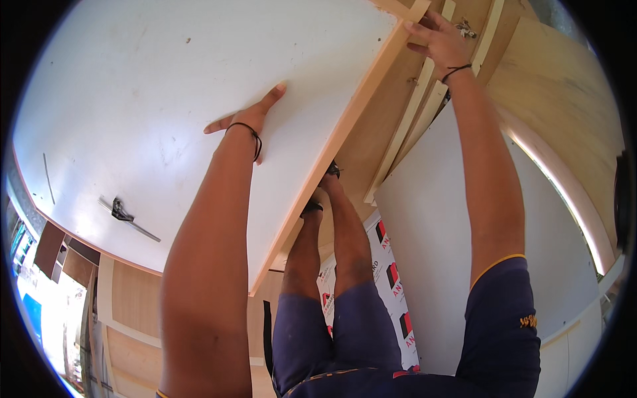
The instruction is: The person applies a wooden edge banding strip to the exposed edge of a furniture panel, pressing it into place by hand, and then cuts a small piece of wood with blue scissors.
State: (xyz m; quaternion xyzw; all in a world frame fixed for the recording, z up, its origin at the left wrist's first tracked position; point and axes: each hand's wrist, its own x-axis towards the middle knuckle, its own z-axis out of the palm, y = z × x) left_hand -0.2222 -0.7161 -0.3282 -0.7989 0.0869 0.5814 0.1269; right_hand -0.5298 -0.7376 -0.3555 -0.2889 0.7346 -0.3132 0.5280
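Panel (146,86), white: left hand (247,119) lies splayed across it; right hand (443,43) half-curled at wood edging (358,109), grip unclear.

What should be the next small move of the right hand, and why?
Perhaps slide the right hand slightly down the edge strip, feeling whether it sits flush: that hand is at the strip's upper end, and the left hand, spread on the white board, could steady it.
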